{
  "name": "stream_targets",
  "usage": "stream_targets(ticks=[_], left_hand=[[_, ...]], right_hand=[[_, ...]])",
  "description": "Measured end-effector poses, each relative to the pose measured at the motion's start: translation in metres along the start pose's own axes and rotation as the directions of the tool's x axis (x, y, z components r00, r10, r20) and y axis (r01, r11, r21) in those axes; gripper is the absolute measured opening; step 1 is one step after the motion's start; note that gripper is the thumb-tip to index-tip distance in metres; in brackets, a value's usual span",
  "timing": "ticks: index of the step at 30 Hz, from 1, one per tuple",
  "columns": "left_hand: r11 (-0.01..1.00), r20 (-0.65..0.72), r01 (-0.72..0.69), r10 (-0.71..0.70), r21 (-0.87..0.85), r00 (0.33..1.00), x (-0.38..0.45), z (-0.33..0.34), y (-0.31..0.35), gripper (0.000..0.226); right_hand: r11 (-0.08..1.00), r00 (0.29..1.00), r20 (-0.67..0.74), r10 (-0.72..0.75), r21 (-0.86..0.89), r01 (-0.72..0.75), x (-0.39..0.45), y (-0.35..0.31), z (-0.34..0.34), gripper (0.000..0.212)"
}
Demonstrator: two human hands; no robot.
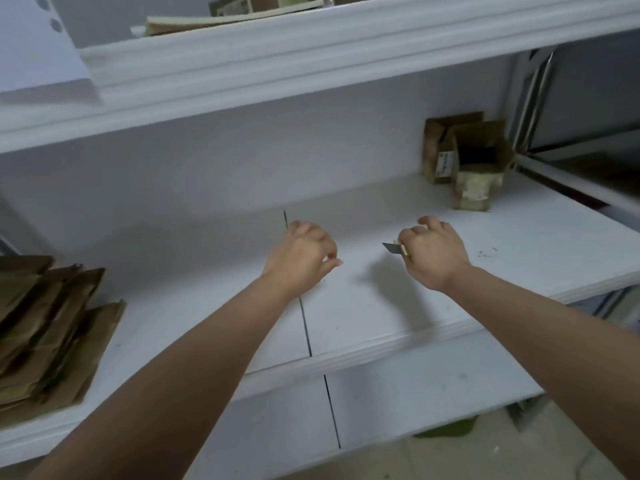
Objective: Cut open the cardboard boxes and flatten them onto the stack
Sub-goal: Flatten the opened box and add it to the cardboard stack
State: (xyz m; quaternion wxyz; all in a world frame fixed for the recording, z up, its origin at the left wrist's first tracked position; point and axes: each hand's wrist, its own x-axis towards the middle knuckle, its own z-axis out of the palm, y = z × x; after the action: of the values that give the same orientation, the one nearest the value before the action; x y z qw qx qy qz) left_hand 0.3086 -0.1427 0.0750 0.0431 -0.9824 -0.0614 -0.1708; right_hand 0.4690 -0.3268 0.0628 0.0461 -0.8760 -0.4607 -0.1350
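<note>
1. My right hand [434, 254] is clamped on a cutter [394, 248]; the fingers are curled round its handle, and the short grey blade sticks out to the left of the knuckles; the hand is over the shelf [381, 306], right of centre.
2. My left hand [304, 252] holds nothing; its fingers are loosely curled, thumb and forefinger tips close together; it is over the shelf just left of the cutter, apart from it, above a dark seam [304, 323] that runs from near to far across the board.
3. The boxes [467, 161] stand at the far right of the shelf, well apart from both hands; I count two or three small brown ones pressed together, and I cannot tell exactly which.
4. The nearer box [479, 181] is open at the top with its flaps raised; its inside is dark, and I cannot tell whether anything lies in it; it carries a pale label on the front face.
5. The box behind it on the left [440, 157] also bears a label; whether it is open I cannot tell.
6. The stack [45, 334] of flattened brown cardboard lies at the near left end of the shelf, well apart from the boxes and from both hands; its sheets sit fanned and uneven.
7. An upper shelf [311, 57] runs across the top; more cardboard [214, 19] lies on it, blurred.
</note>
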Motion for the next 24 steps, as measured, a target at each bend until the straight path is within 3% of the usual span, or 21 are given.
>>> stream_targets(ticks=[4, 10, 16, 20, 24], left_hand=[[0.999, 0.020, -0.011, 0.010, 0.033, 1.000, 0.039, 0.011, -0.016, 0.007], [0.999, 0.140, -0.043, 0.039, 0.029, 0.989, 0.088, 0.034, -0.022, 0.012], [0.996, 0.103, -0.084, 0.083, 0.009, 0.991, 0.134, 0.045, -0.016, 0.010], [0.994, 0.028, -0.107, 0.107, 0.023, 0.994, 0.183, 0.067, 0.010, 0.010], [0.998, 0.044, -0.066, 0.066, 0.009, 0.997, 0.249, 0.084, 0.074, 0.023]], right_hand=[[0.999, 0.999, -0.013, 0.037, 0.003, -0.037, 0.021, 0.023, 0.008, 0.030], [0.995, 0.994, -0.016, 0.104, 0.000, -0.104, 0.046, 0.061, 0.020, 0.025], [0.994, 0.993, -0.039, 0.108, -0.017, -0.109, 0.078, 0.110, 0.025, 0.022], [0.997, 0.992, -0.100, 0.071, 0.000, -0.071, 0.100, 0.167, 0.024, 0.029], [0.999, 0.993, -0.122, -0.005, -0.038, 0.000, 0.112, 0.237, 0.028, 0.030]])
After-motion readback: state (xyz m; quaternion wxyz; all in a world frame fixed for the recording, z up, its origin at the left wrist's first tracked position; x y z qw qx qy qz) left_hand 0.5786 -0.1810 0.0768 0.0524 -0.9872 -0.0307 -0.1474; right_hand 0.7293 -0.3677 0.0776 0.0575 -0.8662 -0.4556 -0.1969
